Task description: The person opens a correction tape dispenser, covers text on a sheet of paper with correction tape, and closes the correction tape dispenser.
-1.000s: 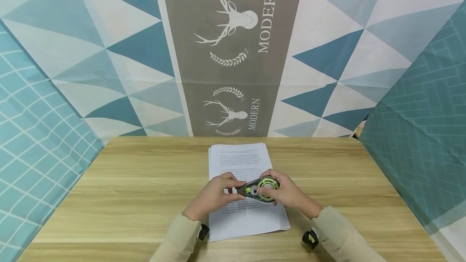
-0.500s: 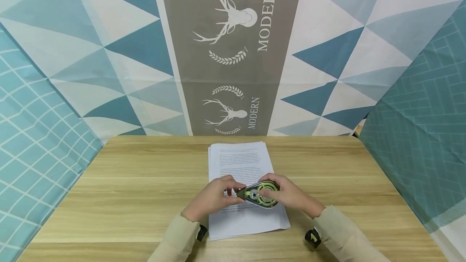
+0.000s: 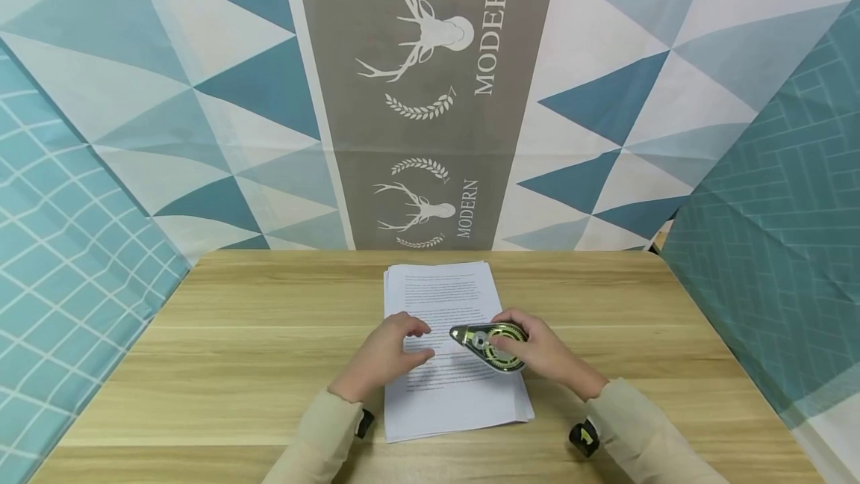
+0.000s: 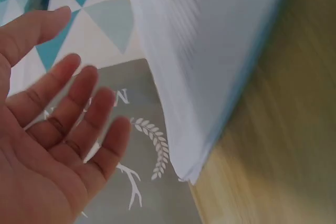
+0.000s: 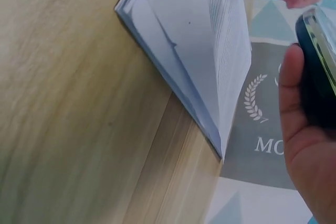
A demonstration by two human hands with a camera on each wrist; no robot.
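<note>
My right hand (image 3: 537, 349) holds a correction tape dispenser (image 3: 478, 342) with a clear teardrop body and yellow-green wheels. The thumb lies across the large wheel, and the narrow tip points left. In the right wrist view, only the dispenser's dark edge (image 5: 315, 66) shows, with fingers curled against it. To the left of the tip, my left hand (image 3: 390, 353) hovers apart from it with thumb and fingers spread. Its bare palm and loosely bent fingers (image 4: 68, 129) fill the left side of the left wrist view. Beneath both hands lies a stack of printed paper (image 3: 457, 409).
The paper rests on a wood-grain table (image 3: 255, 349). A patterned cloth backdrop (image 3: 430, 133) rises at the table's far edge, with a tiled blue sheet (image 3: 67, 260) on the left and a teal sheet (image 3: 773, 260) on the right.
My left hand has released the dispenser's tip and drawn back to the left. The right hand has moved the dispenser slightly right and up in the head view. The paper stays put.
</note>
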